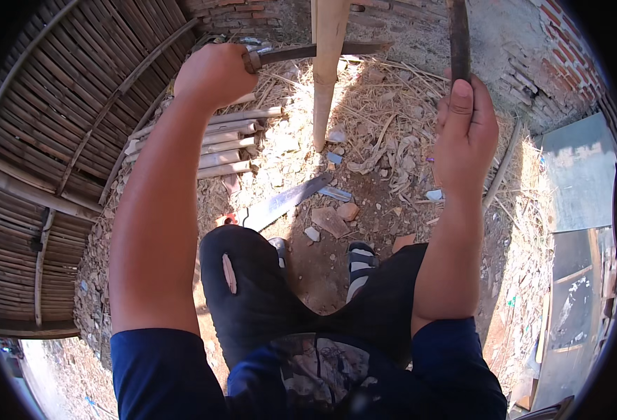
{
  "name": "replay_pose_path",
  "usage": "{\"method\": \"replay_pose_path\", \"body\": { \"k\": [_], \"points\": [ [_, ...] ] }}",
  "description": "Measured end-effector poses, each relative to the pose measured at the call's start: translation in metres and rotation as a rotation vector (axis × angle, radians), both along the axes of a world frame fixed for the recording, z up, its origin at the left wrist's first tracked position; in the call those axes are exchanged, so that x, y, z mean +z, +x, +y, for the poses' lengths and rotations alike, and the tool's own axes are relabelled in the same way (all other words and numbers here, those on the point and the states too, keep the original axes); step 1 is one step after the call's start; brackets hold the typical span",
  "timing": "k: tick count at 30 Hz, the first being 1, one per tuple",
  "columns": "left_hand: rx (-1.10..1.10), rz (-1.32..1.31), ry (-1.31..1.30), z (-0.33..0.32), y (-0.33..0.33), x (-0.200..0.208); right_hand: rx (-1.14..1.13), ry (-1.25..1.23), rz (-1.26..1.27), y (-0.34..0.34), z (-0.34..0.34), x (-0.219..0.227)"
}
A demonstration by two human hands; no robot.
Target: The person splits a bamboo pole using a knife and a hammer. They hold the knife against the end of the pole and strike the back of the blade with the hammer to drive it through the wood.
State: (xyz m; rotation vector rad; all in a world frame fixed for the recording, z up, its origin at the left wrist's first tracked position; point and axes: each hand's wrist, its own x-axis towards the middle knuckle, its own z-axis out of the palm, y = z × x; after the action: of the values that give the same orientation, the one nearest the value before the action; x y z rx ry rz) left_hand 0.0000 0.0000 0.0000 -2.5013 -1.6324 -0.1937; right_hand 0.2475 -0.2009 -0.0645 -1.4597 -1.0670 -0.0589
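Observation:
My left hand (214,75) is closed round the handle of a machete (287,53). Its dark blade runs level to the right and meets an upright bamboo pole (326,84). The blade's tip shows past the pole's far side, but the pole covers the middle, so I cannot tell whether the blade is in the bamboo or behind it. In my right hand (468,129) is a dark wooden stick (459,42), pointing up, with the thumb along it. The stick is apart from the pole and the blade. The pole's foot is on the littered ground.
A hand saw (284,203) lies on the ground before my knees. Several cut bamboo lengths (228,147) lie stacked at the left, beside a slatted bamboo wall (63,91). Brick pieces (331,221) and straw lie about. A brick wall (504,49) stands behind; grey panels (580,175) stand at the right.

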Motion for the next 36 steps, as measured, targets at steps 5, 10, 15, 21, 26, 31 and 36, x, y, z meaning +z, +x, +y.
{"method": "replay_pose_path", "body": {
  "k": [5,10,15,21,26,31,36],
  "points": [
    [-0.046,-0.026,0.093,0.005,-0.005,0.01,-0.051,-0.408,-0.131,-0.006,0.014,-0.026],
    [-0.005,-0.063,0.076,0.005,-0.009,0.0,-0.016,-0.2,-0.014,-0.005,0.003,-0.003],
    [-0.021,-0.069,0.055,0.0,-0.004,0.0,-0.084,0.061,-0.037,-0.005,0.017,-0.027],
    [0.003,-0.096,0.098,0.005,-0.005,-0.007,-0.071,-0.218,-0.107,0.005,0.021,-0.035],
    [0.011,-0.069,0.029,0.003,-0.003,-0.007,0.045,0.181,0.133,-0.003,0.005,-0.017],
    [0.025,-0.06,0.042,0.003,-0.003,-0.002,0.005,-0.49,-0.13,-0.003,0.014,-0.038],
    [0.041,-0.055,0.037,0.0,-0.006,-0.003,0.012,-0.14,-0.031,0.0,0.002,-0.014]
  ]
}}
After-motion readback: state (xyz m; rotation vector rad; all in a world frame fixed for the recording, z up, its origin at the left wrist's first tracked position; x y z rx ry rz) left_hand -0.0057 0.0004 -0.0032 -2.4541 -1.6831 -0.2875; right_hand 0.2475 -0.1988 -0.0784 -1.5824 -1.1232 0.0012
